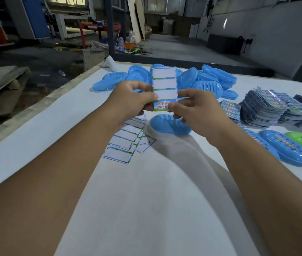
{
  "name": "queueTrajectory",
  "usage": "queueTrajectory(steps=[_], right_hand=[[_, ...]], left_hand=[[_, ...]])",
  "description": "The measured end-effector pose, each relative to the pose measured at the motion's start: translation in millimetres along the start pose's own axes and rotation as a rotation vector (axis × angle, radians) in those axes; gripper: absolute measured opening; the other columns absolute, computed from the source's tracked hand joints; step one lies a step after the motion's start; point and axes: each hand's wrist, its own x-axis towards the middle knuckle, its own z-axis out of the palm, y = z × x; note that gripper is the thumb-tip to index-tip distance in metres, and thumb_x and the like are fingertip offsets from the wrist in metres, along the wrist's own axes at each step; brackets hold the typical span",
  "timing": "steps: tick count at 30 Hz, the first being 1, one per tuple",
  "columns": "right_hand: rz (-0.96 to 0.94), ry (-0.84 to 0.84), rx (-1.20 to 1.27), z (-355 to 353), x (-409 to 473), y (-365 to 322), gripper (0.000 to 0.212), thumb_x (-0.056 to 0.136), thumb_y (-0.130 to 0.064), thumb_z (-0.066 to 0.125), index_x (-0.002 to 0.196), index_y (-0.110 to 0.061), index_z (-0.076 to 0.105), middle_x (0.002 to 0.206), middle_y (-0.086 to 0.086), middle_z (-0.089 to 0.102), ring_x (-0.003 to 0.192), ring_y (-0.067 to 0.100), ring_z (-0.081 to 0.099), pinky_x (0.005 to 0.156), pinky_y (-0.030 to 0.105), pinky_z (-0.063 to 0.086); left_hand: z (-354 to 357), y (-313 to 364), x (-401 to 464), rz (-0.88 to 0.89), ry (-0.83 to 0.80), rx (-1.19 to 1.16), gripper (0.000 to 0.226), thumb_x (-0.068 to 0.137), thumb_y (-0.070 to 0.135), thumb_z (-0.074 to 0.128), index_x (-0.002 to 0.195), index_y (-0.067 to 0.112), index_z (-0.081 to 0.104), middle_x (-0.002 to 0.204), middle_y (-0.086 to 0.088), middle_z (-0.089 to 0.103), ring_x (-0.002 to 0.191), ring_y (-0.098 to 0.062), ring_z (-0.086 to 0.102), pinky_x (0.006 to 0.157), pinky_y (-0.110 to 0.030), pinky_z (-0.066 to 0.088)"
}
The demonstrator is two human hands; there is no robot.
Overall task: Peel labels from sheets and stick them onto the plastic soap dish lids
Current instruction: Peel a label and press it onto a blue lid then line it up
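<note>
White cloth covers the desk (146, 209), which stands in a dim workshop with a concrete floor and clutter far behind. Only the head view is given. Both hands are raised over the middle of the desk. The left hand (131, 97) has its fingers and thumb curled onto the left edge of a narrow white label sheet with green and blue borders (164, 87), held upright; three upper spaces on it are blank. The right hand (192, 106) pinches the last printed label with red characters (162, 106) at the sheet's bottom. Just below the hands lies a blue oval plastic soap dish lid (167, 125). Left of it, spent white backing sheets (126, 143) lie overlapped. Far beyond sits a heap of blue slotted lids (198, 80). At the right are stacks of printed label sheets (272, 106), and nearer, labelled blue and green lids (287, 150).
</note>
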Motion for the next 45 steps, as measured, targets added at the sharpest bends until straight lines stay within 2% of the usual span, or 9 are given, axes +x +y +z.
queueTrajectory(steps=[7, 13, 18, 23, 25, 29, 35, 41, 45], right_hand=[[0.001, 0.024, 0.001, -5, 2, 2, 0.021, 0.093, -0.020, 0.073, 0.089, -0.033, 0.057, 0.068, -0.015, 0.075, 0.055, -0.002, 0.062, 0.054, 0.012, 0.048], [0.029, 0.029, 0.008, -4, 3, 2, 0.018, 0.093, -0.021, 0.074, 0.105, -0.028, 0.063, 0.071, -0.016, 0.076, 0.055, -0.003, 0.062, 0.053, 0.012, 0.050], [0.058, 0.075, -0.001, -3, 4, 5, 0.039, 0.087, -0.026, 0.079, 0.123, -0.020, 0.065, 0.079, -0.009, 0.076, 0.062, 0.001, 0.064, 0.064, 0.025, 0.057], [-0.001, 0.098, -0.076, -3, 2, 5, 0.018, 0.082, -0.029, 0.084, 0.081, -0.021, 0.068, 0.060, -0.013, 0.065, 0.048, -0.002, 0.052, 0.048, 0.013, 0.041], [-0.014, 0.052, -0.067, -2, -2, 2, 0.020, 0.084, -0.033, 0.080, 0.072, -0.019, 0.072, 0.061, -0.005, 0.069, 0.051, 0.003, 0.052, 0.050, 0.017, 0.040], [-0.029, 0.002, -0.037, 0, -5, -2, 0.024, 0.085, -0.042, 0.078, 0.077, -0.020, 0.079, 0.077, 0.004, 0.077, 0.062, 0.009, 0.060, 0.054, 0.021, 0.045], [-0.019, -0.002, -0.012, -1, -5, -3, 0.015, 0.088, -0.026, 0.075, 0.079, -0.014, 0.080, 0.072, -0.003, 0.077, 0.059, 0.002, 0.065, 0.051, 0.014, 0.049], [0.033, 0.036, -0.016, -5, -2, -1, 0.017, 0.089, -0.026, 0.075, 0.078, -0.014, 0.078, 0.071, -0.005, 0.076, 0.057, 0.002, 0.063, 0.050, 0.017, 0.049], [0.088, 0.046, -0.029, -11, 0, 0, 0.023, 0.088, -0.029, 0.076, 0.077, -0.009, 0.079, 0.075, 0.000, 0.077, 0.055, 0.004, 0.062, 0.048, 0.015, 0.048]], left_hand=[[1, 3, -2, 0.019, 0.011, 0.096, 0.033, 0.079, 0.017, 0.077, 0.107, 0.031, 0.065, 0.094, 0.002, 0.075, 0.071, -0.004, 0.073, 0.055, -0.017, 0.048], [2, 3, -3, 0.060, 0.007, 0.131, 0.032, 0.078, 0.020, 0.079, 0.103, 0.033, 0.065, 0.089, 0.005, 0.076, 0.070, -0.001, 0.072, 0.064, -0.025, 0.050], [1, 1, -3, 0.089, -0.009, 0.141, 0.034, 0.077, 0.020, 0.080, 0.103, 0.032, 0.062, 0.072, 0.009, 0.075, 0.065, 0.002, 0.068, 0.066, -0.026, 0.047], [2, 1, -5, 0.129, -0.089, 0.113, 0.034, 0.082, 0.019, 0.079, 0.106, 0.028, 0.057, 0.078, 0.005, 0.077, 0.066, 0.000, 0.065, 0.069, -0.027, 0.047], [3, 1, -7, 0.147, -0.101, 0.106, 0.033, 0.083, 0.018, 0.079, 0.106, 0.027, 0.056, 0.079, 0.005, 0.077, 0.069, -0.002, 0.067, 0.072, -0.026, 0.047], [5, 2, -9, 0.175, -0.108, 0.108, 0.032, 0.083, 0.020, 0.080, 0.105, 0.024, 0.056, 0.078, 0.008, 0.077, 0.068, 0.000, 0.067, 0.071, -0.021, 0.048], [7, 2, -9, 0.190, -0.106, 0.110, 0.026, 0.085, 0.015, 0.078, 0.100, 0.023, 0.058, 0.078, 0.008, 0.077, 0.069, -0.001, 0.069, 0.077, -0.025, 0.052], [7, -1, -5, 0.159, -0.011, 0.135, 0.028, 0.080, 0.016, 0.078, 0.095, 0.028, 0.057, 0.075, 0.008, 0.075, 0.063, -0.002, 0.063, 0.071, -0.024, 0.051], [4, -5, -1, 0.158, 0.050, 0.234, 0.025, 0.082, 0.014, 0.073, 0.090, 0.029, 0.054, 0.078, -0.002, 0.073, 0.049, -0.003, 0.051, 0.052, -0.015, 0.046]])
